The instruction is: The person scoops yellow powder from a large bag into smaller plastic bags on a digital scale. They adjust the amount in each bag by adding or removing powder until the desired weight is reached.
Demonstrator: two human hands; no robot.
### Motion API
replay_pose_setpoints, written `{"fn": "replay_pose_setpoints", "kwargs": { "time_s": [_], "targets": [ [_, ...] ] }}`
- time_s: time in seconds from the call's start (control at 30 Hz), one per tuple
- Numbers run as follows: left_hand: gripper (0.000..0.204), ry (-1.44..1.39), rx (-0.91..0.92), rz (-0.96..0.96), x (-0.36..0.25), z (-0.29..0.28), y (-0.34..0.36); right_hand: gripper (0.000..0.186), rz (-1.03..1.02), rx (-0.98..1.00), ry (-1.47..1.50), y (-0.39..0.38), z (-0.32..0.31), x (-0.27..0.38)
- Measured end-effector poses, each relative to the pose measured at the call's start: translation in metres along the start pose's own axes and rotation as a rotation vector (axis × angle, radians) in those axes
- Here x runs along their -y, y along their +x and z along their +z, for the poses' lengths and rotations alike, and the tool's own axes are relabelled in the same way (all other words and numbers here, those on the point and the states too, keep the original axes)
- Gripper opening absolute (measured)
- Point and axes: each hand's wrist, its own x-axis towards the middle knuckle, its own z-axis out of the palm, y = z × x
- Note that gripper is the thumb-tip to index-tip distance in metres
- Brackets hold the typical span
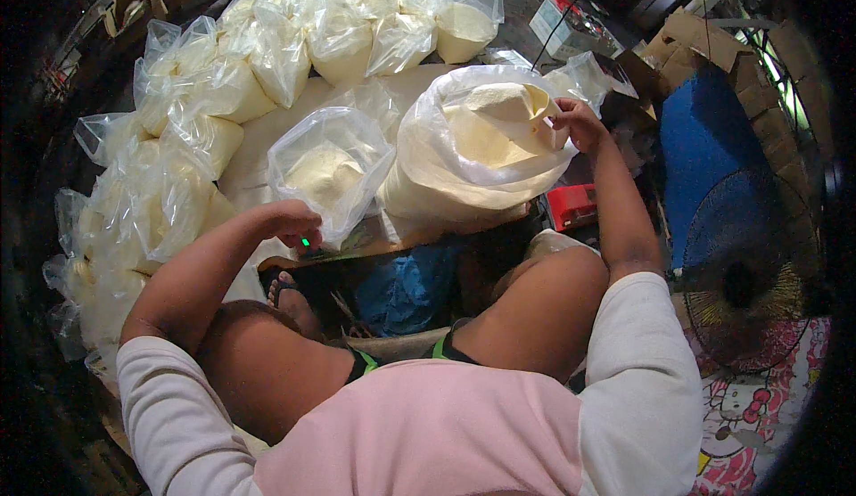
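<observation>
A clear plastic bag, its mouth spread, stands before me with pale yellow powder inside. My left hand is curled at the bag's near lower left side, just above a small green-lit display. Whether its fingers pinch the plastic is hidden. To the right stands a large white sack, rolled open and holding the same powder. My right hand is closed at the right of the sack's mouth, against a pale curved edge. I cannot tell if that is a scoop or the sack's rim.
Several filled clear bags line the left and far sides of the table. A red box-shaped thing sits right of the sack. Farther right are a blue panel, a round fan and cardboard. Blue plastic lies below the table edge.
</observation>
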Motion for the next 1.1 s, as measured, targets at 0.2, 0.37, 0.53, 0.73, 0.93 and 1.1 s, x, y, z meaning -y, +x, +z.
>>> {"fn": "replay_pose_setpoints", "kwargs": {
  "time_s": [0.2, 0.37, 0.53, 0.73, 0.93, 1.1],
  "targets": [
    [0.04, 0.012, 0.114, 0.1, -0.001, -0.004, -0.006, 0.044, -0.092, 0.019, -0.123, 0.011, 0.061, 0.078],
    [0.04, 0.172, 0.105, 0.211, 0.012, -0.01, -0.002, 0.044, -0.179, 0.108, -0.375, 0.04, 0.159, 0.127],
    [0.041, 0.03, 0.065, 0.143, -0.003, -0.008, -0.019, 0.034, -0.823, 0.056, -1.323, 0.054, 0.302, 0.112],
    [0.044, 0.058, 0.042, 0.105, -0.011, -0.003, -0.028, 0.017, -1.198, 0.019, -1.652, 0.046, 0.383, 0.064],
    [0.042, -0.026, -0.027, 0.024, -0.007, -0.005, -0.023, 0.015, -1.224, -0.025, -1.633, 0.037, 0.368, 0.073],
    [0.042, -0.058, -0.004, 0.133, 0.009, -0.007, -0.019, 0.025, -0.945, -0.176, -1.358, 0.008, 0.317, 0.115]
  ]
}}
